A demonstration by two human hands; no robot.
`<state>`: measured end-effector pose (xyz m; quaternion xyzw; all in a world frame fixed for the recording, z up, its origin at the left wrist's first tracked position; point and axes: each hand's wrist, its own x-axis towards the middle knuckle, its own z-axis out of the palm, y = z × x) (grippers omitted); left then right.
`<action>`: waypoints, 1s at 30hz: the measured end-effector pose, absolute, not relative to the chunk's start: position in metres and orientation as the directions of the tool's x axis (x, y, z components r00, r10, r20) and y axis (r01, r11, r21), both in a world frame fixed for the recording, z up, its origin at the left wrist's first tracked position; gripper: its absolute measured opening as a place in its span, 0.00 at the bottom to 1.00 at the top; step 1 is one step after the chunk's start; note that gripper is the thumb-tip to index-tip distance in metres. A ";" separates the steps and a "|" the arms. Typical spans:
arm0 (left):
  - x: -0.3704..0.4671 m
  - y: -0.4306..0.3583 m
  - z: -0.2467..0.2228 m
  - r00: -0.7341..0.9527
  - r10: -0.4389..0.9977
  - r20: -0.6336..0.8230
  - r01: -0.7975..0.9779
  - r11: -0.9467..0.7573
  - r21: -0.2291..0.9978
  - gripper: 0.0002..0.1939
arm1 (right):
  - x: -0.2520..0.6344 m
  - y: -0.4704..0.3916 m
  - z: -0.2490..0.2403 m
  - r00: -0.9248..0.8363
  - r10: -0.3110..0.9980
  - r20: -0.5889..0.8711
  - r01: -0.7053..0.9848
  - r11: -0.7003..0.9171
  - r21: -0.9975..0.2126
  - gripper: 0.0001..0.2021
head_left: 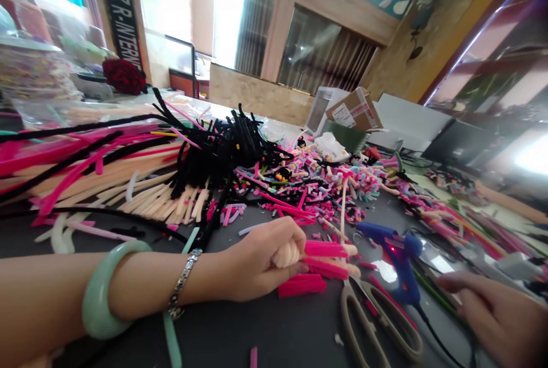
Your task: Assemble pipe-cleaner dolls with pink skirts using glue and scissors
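Observation:
My left hand (261, 254) is closed around a fuzzy pipe-cleaner figure (325, 250); a cream coil shows in the fist, and two pink tubes with cream ends stick out to the right. Just below it on the dark table lies a pink pipe-cleaner bundle (302, 286). Scissors (359, 322) with beige handles lie to the right of that bundle, blades pointing away. Beyond them is a blue glue gun (402, 259) with a red light lit. At the right edge is my right hand (496, 314), blurred and partly cut off; whether its fingers hold anything is unclear.
Black pipe cleaners (233, 145) pile up behind my left hand, beside long cream lengths (162, 205). Many short cut pieces (295, 202) are strewn across the table's middle. A cardboard box (355, 108) and a dark red flower (124, 76) stand farther back.

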<state>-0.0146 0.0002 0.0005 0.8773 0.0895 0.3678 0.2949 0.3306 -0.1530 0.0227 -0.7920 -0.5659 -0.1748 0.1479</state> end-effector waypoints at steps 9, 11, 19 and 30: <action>-0.015 -0.001 0.002 0.727 0.391 0.564 -0.030 -0.803 0.595 0.06 | 0.305 -0.126 0.025 0.373 0.920 0.123 0.927 -0.362 -0.100 0.35; -0.015 0.000 0.001 0.727 0.389 0.566 -0.036 -0.801 0.598 0.06 | 0.302 -0.121 0.024 0.384 0.917 0.102 0.922 -0.375 -0.097 0.29; -0.016 0.001 -0.002 0.698 0.392 0.600 -0.063 -0.800 0.597 0.07 | 0.293 -0.099 0.012 0.448 0.878 0.165 0.894 -0.437 -0.102 0.22; -0.015 0.002 -0.005 0.657 0.447 0.607 -0.064 -0.769 0.635 0.08 | 0.291 -0.105 0.012 0.513 0.790 0.336 0.855 -0.436 -0.281 0.24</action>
